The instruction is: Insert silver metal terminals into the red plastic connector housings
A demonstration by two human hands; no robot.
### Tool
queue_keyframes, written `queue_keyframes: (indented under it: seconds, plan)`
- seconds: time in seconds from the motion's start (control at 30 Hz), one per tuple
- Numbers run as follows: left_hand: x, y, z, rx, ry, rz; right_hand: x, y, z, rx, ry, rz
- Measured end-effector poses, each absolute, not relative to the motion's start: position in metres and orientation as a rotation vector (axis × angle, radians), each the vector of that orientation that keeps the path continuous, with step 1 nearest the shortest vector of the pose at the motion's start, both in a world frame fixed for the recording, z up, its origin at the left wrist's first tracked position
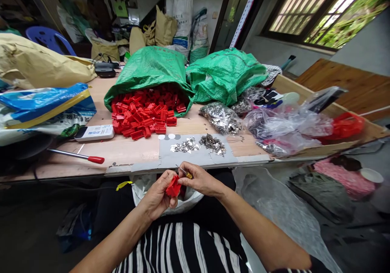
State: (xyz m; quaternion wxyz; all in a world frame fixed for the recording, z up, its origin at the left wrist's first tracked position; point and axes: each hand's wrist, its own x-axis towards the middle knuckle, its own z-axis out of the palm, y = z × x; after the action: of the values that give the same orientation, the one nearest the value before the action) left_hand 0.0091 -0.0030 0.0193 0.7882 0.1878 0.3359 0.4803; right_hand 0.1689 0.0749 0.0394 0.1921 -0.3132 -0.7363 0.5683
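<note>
Hands (156, 195) with red part (173, 187), near table edge (122, 169)

Small workshop, I'd say: on worktable (134, 151), green sack (152, 63) spilling red plastic parts (143, 110), loose heaps of metal pieces (189, 144); behind worktable, more bulging sacks (183, 11).
</note>
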Motion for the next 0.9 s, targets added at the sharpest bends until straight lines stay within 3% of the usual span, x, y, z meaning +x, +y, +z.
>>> queue_keyframes:
  seconds: [0.27, 0.53, 0.63, 0.8, 0.9]
  plan:
    - [0.009, 0.001, 0.013, 0.484, 0.96, 1.019, 0.173, 0.072, 0.026, -0.949, -1.815, 1.692]
    - [0.004, 0.002, 0.006, 1.179, 1.286, 1.274, 0.173, 0.075, 0.014, -1.061, -1.765, 1.635]
    - [0.003, 0.003, 0.004, 1.052, 1.281, 1.252, 0.175, 0.089, 0.02, -1.162, -1.974, 1.389]
    - [-0.001, 0.001, 0.003, 0.862, 1.178, 1.277, 0.181, 0.123, 0.031, -1.508, -2.232, 0.557]
    - [-0.001, 0.0, 0.006, 0.786, 1.136, 1.292, 0.178, 0.134, 0.027, -1.554, -2.293, 0.444]
